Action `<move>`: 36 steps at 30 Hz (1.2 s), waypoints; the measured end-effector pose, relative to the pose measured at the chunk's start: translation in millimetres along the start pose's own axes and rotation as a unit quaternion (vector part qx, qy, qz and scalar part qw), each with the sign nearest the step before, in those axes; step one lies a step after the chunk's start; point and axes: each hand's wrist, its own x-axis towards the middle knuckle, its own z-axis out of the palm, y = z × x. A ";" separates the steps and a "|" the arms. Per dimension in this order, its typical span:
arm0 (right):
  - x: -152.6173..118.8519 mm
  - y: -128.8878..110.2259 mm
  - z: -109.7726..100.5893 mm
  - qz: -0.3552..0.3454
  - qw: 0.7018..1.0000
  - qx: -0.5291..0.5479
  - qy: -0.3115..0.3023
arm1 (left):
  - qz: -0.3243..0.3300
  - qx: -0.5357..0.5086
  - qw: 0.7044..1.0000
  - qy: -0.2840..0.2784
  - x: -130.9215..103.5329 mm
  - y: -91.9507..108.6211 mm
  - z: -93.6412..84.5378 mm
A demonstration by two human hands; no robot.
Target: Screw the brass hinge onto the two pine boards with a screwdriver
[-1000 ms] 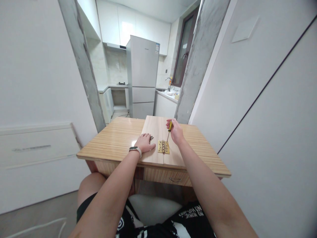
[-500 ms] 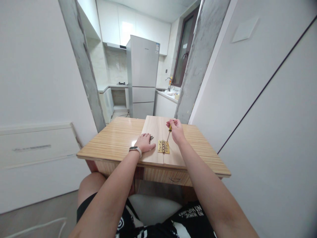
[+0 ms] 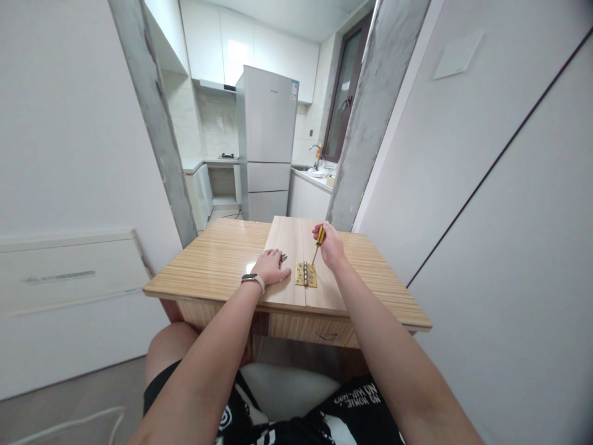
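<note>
My right hand [image 3: 332, 245] grips the yellow and black handle of a screwdriver [image 3: 319, 240]. The shaft slants down, and its tip meets the upper right part of a brass hinge [image 3: 306, 275]. That hinge lies opened out across the seam between two pale wooden boards [image 3: 287, 237]. Flat on the left board rests my left hand [image 3: 272, 267], fingers spread, with a watch band on the wrist. Several small dark screws [image 3: 283, 258] appear to lie beside its fingers, partly hidden by them.
The boards lie on a striped wooden table [image 3: 210, 259] with a drawer [image 3: 315, 330] at its front. Behind stand a grey fridge [image 3: 271, 123] and a kitchen counter with a sink [image 3: 303, 167]. White panels flank both sides.
The fingers of my right hand have shifted around the screwdriver handle, which now shows more of its yellow side. My left hand and the hinge stay in place.
</note>
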 end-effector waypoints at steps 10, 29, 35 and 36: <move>0.2 5.1 -2.3 -0.021 1.000 0.008 0.006 | 0.004 0.009 1.000 0.003 2.8 -3.1 5.6; -0.3 3.7 -0.4 0.004 1.000 0.023 -0.018 | 0.000 0.003 1.000 0.002 2.1 -2.5 4.0; -2.8 4.4 1.1 -0.009 1.000 0.021 0.001 | 0.006 0.003 1.000 0.008 0.8 -2.3 2.7; -3.0 4.3 0.9 -0.013 1.000 0.015 0.003 | 0.008 0.003 1.000 0.009 0.6 -2.1 2.5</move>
